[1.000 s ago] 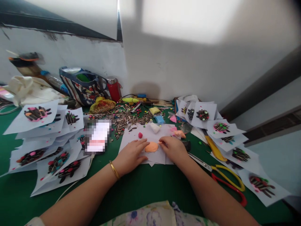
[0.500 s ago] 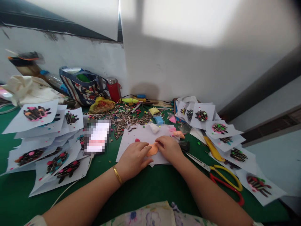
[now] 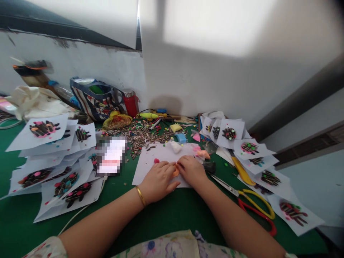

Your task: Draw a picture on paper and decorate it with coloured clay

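Note:
A flat piece of orange modelling clay (image 3: 176, 173) lies on a white paper sheet (image 3: 146, 157), mostly covered by my hands. My left hand (image 3: 159, 181), with a gold bangle at its wrist, is spread over the clay's left side, fingers stretched out and flat. From the right, my right hand (image 3: 192, 171) has its fingers bent together at the clay's edge, pinching or pressing it. Just beyond my left fingers sits a small pink clay lump (image 3: 156, 161). White clay (image 3: 175, 146) and another orange clay lump (image 3: 203, 154) rest at the sheet's far side.
Sunflower seeds (image 3: 145, 134) are heaped behind the sheet. Seed-decorated papers (image 3: 51, 143) are stacked left and more papers (image 3: 271, 178) lie right. A phone (image 3: 111, 157) is left of the sheet; scissors (image 3: 242, 195) lie by my right forearm. A red flask (image 3: 130, 104) stands behind.
My left hand has slid right over the orange clay, covering more of it, with its fingers now close to my right fingertips. The right hand has barely shifted.

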Demonstrator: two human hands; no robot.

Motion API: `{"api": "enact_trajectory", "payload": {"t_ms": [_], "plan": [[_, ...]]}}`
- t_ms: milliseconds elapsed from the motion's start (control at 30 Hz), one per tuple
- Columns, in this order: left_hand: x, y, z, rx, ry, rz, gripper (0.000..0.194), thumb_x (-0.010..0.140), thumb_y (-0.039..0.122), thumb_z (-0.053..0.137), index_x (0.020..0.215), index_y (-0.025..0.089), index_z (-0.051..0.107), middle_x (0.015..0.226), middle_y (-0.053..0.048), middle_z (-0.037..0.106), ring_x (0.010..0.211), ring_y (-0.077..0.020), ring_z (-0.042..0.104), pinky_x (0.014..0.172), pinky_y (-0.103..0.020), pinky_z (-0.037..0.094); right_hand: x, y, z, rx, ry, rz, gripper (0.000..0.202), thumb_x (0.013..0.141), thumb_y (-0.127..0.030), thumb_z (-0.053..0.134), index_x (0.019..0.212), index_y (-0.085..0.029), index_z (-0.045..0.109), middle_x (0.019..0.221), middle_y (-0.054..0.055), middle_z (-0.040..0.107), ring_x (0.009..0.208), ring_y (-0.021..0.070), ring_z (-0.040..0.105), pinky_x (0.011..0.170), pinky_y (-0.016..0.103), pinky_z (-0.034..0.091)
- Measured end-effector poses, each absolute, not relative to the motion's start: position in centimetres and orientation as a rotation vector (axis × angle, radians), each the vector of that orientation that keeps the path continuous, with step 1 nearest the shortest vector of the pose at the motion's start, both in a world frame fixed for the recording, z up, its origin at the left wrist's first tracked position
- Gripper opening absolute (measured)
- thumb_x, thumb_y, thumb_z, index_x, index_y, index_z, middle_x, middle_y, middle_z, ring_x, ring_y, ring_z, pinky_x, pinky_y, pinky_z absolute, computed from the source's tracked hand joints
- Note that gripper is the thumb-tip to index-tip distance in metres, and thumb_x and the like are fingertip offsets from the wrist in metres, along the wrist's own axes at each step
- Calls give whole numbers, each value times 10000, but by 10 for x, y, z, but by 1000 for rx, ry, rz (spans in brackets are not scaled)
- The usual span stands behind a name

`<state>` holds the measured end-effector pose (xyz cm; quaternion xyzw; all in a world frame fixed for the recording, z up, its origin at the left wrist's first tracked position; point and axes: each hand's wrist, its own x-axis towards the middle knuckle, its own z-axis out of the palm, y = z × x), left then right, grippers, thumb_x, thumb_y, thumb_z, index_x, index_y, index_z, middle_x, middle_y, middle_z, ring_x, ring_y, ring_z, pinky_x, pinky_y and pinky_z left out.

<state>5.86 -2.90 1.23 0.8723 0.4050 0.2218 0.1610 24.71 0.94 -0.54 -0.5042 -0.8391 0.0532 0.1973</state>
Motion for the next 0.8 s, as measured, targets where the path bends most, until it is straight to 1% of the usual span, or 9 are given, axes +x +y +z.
{"api": "enact_trajectory", "payload": {"t_ms": [133,233,400,533,633,800], "plan": [[63,-27,15,2480,1133,586,348,874,396,578,1140,171,585,1232,-143,617,1166,-324,519,1023,-478,371,248,9,-6,-1410,-2362,157,142,907,-196,555,838,-169,676,888,57,674,875,190,574,802,295,433],[65,-27,16,2457,1153,595,357,880,395,564,1163,178,575,1210,-141,625,1156,-320,526,1019,-488,366,250,9,-4,-1389,-2366,213,138,894,-172,565,895,-164,704,960,66,691,926,192,586,858,301,449],[65,-24,14,2459,1179,582,377,905,399,520,1210,181,556,1175,-132,638,1131,-303,539,992,-467,375,257,8,1,-1352,-2417,328,239,874,-102,532,997,-172,725,1072,81,706,1035,192,609,953,317,455],[66,-22,13,2445,1177,618,409,921,405,494,1260,181,537,1164,-134,644,1108,-302,549,981,-465,378,264,6,4,-1316,-2456,410,383,813,-40,510,1124,-166,692,1195,90,675,1122,211,592,1004,346,451],[68,-22,15,2454,1182,598,369,942,390,462,1229,178,555,1142,-128,653,1086,-289,558,963,-447,388,266,3,6,-1291,-2482,453,475,782,-19,493,1209,-157,650,1260,96,640,1160,220,571,1033,365,436],[69,-22,20,2459,1214,549,331,965,361,417,1195,172,561,1104,-119,668,1073,-276,569,934,-428,402,267,-1,9,-1279,-2516,441,520,774,-12,479,1262,-132,615,1295,122,611,1182,227,549,1053,386,421]]}}
